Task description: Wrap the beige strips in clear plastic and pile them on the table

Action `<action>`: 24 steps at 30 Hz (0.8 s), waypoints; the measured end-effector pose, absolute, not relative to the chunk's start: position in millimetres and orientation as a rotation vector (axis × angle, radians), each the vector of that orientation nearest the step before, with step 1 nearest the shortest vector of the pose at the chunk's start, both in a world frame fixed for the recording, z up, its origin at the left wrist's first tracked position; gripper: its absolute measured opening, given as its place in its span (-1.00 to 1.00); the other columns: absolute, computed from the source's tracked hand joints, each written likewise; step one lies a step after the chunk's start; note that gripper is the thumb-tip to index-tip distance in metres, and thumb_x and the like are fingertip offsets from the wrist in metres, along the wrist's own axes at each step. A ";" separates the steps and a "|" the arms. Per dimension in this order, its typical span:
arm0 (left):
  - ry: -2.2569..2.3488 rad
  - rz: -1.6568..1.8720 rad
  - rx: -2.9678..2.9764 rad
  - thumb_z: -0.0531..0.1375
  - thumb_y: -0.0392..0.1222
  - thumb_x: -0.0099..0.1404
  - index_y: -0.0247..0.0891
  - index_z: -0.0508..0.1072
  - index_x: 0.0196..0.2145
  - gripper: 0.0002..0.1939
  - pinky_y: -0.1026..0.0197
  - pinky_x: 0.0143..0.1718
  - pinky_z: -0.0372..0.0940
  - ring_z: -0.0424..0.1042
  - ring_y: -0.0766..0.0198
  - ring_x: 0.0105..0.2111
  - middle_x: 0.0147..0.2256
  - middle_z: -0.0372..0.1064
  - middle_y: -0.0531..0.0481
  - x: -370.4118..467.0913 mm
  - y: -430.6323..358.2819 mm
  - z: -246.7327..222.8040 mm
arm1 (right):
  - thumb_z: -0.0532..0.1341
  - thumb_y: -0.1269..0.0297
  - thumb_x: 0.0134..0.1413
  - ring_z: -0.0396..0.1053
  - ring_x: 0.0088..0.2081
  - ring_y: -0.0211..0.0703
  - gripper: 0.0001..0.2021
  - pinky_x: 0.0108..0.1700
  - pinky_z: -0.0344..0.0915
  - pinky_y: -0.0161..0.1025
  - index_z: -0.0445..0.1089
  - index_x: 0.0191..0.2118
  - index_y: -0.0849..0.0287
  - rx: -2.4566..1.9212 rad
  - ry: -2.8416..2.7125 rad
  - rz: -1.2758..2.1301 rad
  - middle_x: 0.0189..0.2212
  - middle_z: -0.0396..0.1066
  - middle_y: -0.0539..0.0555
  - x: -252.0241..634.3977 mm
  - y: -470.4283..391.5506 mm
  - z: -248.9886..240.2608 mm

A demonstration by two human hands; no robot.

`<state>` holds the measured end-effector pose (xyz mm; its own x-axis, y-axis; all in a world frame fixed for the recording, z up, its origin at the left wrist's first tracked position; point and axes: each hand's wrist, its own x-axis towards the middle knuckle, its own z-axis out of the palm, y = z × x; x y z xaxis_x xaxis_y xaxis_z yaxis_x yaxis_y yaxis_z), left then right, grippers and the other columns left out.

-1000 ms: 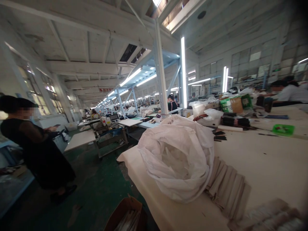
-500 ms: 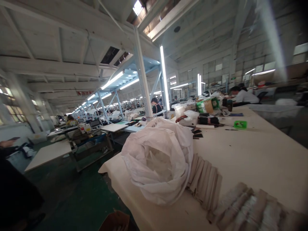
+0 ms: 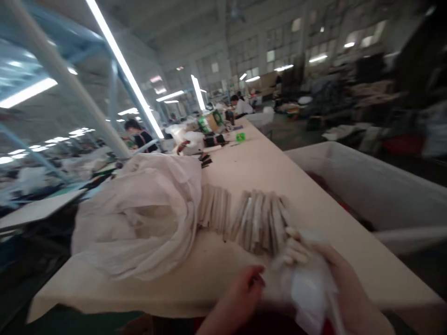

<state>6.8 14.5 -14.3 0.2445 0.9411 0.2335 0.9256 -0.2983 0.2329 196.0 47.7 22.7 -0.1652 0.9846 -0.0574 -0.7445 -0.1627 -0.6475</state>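
Note:
My right hand [image 3: 340, 270] is at the lower right, its fingers round a clear plastic bag [image 3: 309, 288] with pale pieces at its top; the view is blurred there. To its left, my left hand [image 3: 244, 291] is over the table's near edge with its fingers curled, and whether anything is in them is too blurred to tell. Beyond the hands, two groups of greyish-beige wrapped bundles [image 3: 260, 221] lie side by side on the beige table [image 3: 251, 174]. A large white sack [image 3: 139, 214] with its mouth open stands at the left of the bundles.
A large white bin [image 3: 384, 186] stands along the table's right side. Toward the far end are a green tray [image 3: 240, 137], black strips [image 3: 206, 160] and white bags. Other people [image 3: 139, 136] are seated farther back. A slanting metal post rises at the left.
The view has swung right and down, so the sack sits farther left and the bin shows more. Both my hands have come into view, the right one with a plastic bag.

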 end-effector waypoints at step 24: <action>1.377 0.803 1.888 0.11 -0.22 0.19 -0.29 0.40 -0.53 -0.82 0.35 -0.46 0.13 0.26 0.39 -0.48 -0.52 0.26 0.09 71.4 59.5 38.4 | 0.46 0.14 -0.38 0.33 -0.50 -0.21 -0.60 -0.49 0.29 -0.31 0.47 -0.31 0.17 -0.907 -0.329 1.538 -0.47 0.46 0.01 175.8 30.2 -23.2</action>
<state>71.4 59.5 38.4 0.2583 0.9613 0.0964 0.5574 -0.2297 0.7979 175.8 30.2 -23.2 0.0679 0.9344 -0.3498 -0.7097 -0.2012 -0.6752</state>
